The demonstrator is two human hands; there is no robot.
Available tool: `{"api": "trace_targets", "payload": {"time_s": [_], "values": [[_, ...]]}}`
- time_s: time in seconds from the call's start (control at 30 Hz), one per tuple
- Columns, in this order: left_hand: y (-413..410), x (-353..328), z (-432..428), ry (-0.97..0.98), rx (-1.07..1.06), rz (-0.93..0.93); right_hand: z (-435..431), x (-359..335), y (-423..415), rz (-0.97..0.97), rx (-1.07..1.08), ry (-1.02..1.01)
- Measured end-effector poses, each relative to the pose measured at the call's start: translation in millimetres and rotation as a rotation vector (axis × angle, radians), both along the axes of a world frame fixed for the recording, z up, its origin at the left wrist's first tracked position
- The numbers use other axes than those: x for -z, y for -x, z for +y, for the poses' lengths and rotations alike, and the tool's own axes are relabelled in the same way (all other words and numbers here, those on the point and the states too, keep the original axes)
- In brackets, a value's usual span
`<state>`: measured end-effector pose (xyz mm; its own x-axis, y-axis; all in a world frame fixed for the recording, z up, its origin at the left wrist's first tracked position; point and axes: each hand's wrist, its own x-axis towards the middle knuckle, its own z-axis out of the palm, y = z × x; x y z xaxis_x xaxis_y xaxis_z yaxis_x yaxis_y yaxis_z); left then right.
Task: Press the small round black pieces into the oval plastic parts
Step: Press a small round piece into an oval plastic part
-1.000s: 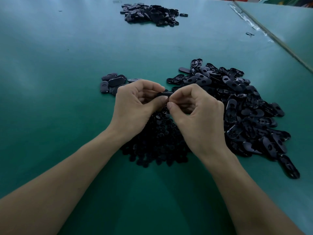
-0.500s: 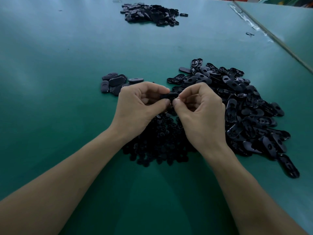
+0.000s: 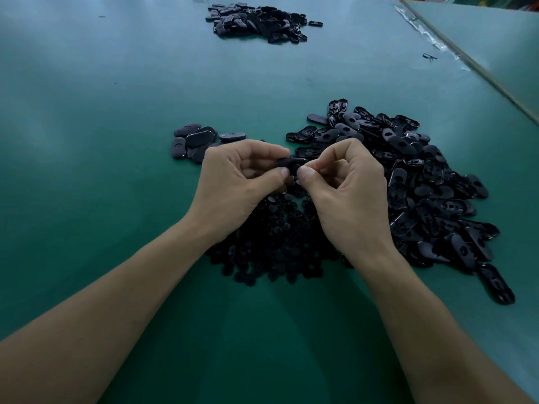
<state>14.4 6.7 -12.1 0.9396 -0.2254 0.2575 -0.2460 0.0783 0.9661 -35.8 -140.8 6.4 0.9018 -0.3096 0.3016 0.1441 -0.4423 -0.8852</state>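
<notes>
Both hands meet over the green table (image 3: 116, 199). My left hand (image 3: 236, 185) and my right hand (image 3: 347, 188) pinch one black oval plastic part (image 3: 290, 164) between thumbs and curled fingers, each at one end. Whether a round piece sits in it is hidden by the fingertips. Under the wrists lies a heap of small round black pieces (image 3: 271, 246). A large pile of oval parts (image 3: 423, 185) spreads to the right of my right hand.
A small group of oval parts (image 3: 195, 141) lies just beyond my left hand. Another pile of black parts (image 3: 259, 21) sits far back. A seam with tape (image 3: 455, 51) runs along the table's right side.
Both hands have shifted slightly to the right and lower, still holding the oval part between them. The piles have not moved.
</notes>
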Motion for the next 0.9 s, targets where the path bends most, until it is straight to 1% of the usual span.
{"api": "trace_targets", "payload": {"time_s": [0.33,0.53,0.9], "values": [[0.9,-1.4,0.3,-0.032,0.008,-0.042,3.2,-0.5,1.5,-0.026,0.031,0.070],[1.4,-2.1,-0.8,-0.104,-0.001,-0.049,2.6,-0.2,0.5,0.000,0.045,0.054],[1.4,-2.6,0.5,-0.129,0.056,-0.077,2.9,-0.8,1.0,0.008,0.038,0.120]]}}
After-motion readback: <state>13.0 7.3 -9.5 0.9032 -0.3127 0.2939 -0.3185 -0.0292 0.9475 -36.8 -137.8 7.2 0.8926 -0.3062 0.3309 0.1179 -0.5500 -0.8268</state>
